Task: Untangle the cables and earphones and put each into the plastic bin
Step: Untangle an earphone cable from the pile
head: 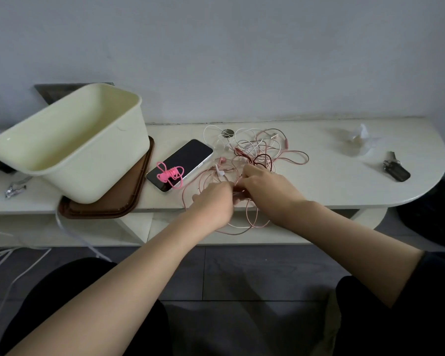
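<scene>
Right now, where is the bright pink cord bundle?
Head view, left of centre: the pink bundle lies on the phone's near end, right of the plastic bin.

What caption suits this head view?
Left hand and right hand pinch tangled cables on the table; plastic bin stands beside a phone.

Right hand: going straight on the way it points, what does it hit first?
The right hand would likely meet the earbuds first, then the phone; depth is unclear.

No readable text, labels or numbers anywhere
</scene>
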The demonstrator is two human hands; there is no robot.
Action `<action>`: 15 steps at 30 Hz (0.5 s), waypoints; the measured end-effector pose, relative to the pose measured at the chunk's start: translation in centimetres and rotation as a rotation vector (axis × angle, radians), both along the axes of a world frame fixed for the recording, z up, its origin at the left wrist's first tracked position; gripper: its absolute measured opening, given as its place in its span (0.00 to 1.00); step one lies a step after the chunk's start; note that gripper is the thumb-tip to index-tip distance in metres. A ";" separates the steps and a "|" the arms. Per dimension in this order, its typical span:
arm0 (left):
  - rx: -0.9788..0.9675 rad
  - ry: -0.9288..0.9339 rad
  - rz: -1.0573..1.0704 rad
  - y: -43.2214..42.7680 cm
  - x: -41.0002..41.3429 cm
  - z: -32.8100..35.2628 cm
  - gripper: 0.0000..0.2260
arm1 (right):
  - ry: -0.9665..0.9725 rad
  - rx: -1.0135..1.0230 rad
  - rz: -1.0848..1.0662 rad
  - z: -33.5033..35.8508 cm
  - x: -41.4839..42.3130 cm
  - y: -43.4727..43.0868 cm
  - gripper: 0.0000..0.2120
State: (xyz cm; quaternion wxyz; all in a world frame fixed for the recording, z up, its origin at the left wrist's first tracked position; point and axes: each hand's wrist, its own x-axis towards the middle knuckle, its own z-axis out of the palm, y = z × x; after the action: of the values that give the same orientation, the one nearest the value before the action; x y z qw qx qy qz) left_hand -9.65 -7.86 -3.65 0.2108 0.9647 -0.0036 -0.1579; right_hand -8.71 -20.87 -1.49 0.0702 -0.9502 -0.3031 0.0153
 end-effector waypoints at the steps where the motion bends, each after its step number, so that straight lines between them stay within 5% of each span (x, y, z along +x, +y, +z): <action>1: -0.021 0.016 0.013 0.1 0.2 -0.2 0.10 | 0.001 -0.004 0.001 0.0 0.0 0.0 0.10; 9: -0.109 -0.002 0.021 0.7 0.2 0.3 0.10 | 0.006 0.081 -0.051 0.1 -0.1 0.0 0.09; 15: -0.302 -0.141 0.086 0.9 0.3 1.8 0.18 | 0.036 0.535 -0.156 0.5 -0.5 0.2 0.05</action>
State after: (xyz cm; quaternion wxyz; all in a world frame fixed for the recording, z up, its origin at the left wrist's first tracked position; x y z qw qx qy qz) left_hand -9.33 -6.97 -1.85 0.3591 0.9300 -0.0006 -0.0785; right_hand -9.21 -20.68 -1.04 0.3251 -0.9180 -0.2208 -0.0537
